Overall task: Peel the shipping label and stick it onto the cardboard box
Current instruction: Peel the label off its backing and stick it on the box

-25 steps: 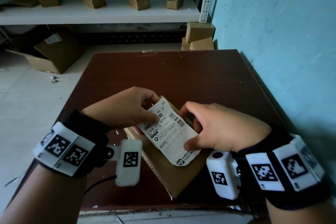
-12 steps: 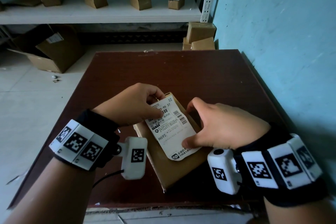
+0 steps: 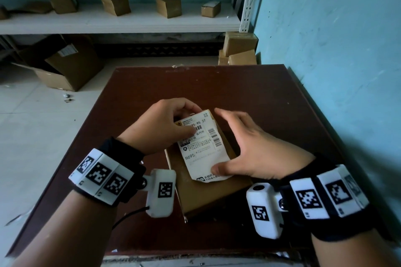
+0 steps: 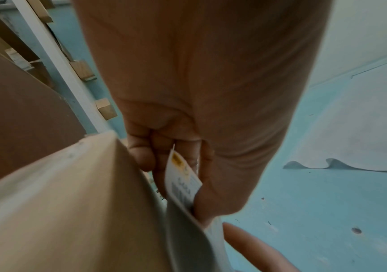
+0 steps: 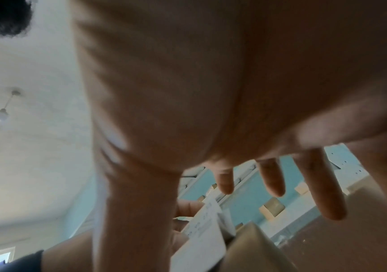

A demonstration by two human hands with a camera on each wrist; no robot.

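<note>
**Label's on the box but not stuck flat yet**

The box [image 3: 208,182] sits on the bench [image 3: 260,102], roughly mid-bench toward the near edge, with the label [image 3: 201,147] lying over its top face. The left hand [image 3: 160,123] pinches the label's far-left corner, thumb on top and fingers curled behind it; the left wrist view shows that corner lifted off the cardboard. The right hand [image 3: 249,147] is open, fingers spread and hovering above the box's right side, with only the thumb pressing the label's near end.

What I'd worry about:
- The far end is still raised while the near end is pinned. If it drops all at once, I'd guess it traps a bubble or crease.
- The label sits at a slight angle to the box, and its near end looks curled. Press it now and it may go on crooked, and peeling it off could tear the cardboard skin.
- The box isn't really being held, so a sideways smoothing stroke could slide it on the bench.

Hard to tell:
- Whether the backing is fully off. I can't see the underside.
- How much of the label already grips the box.
- Both wrist views are blurry and mostly palm, and the print is unreadable there.
</note>
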